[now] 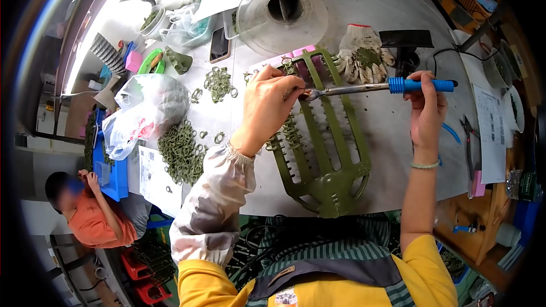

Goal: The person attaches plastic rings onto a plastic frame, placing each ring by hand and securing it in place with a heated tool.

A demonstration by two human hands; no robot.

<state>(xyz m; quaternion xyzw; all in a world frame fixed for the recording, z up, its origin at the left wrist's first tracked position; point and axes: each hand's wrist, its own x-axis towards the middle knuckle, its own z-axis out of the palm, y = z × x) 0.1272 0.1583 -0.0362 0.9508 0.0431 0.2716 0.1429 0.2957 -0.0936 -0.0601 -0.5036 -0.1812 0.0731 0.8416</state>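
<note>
My right hand (427, 115) is closed around the blue handle of what looks like a soldering iron (369, 88). Its metal barrel points left, with the tip close to the fingers of my left hand (268, 102). Those fingers are pinched together over the frame's left side; what they hold is mostly hidden. Below both hands lies a green slotted frame (333, 185) with long bars. Small green pieces (293, 133) line its left bar, and short pegs show along other bars. Left of my forearm is a heap of small green rings (181, 150), with a smaller pile (218, 83) farther back.
A clear round hood (250, 14) stands at the back, beside a phone (220, 44). Stained gloves (364, 57) and a black stand (406, 40) sit behind the frame. Pliers (469, 142) lie right; a plastic bag (145, 108) lies left. Another person (99, 216) sits far left.
</note>
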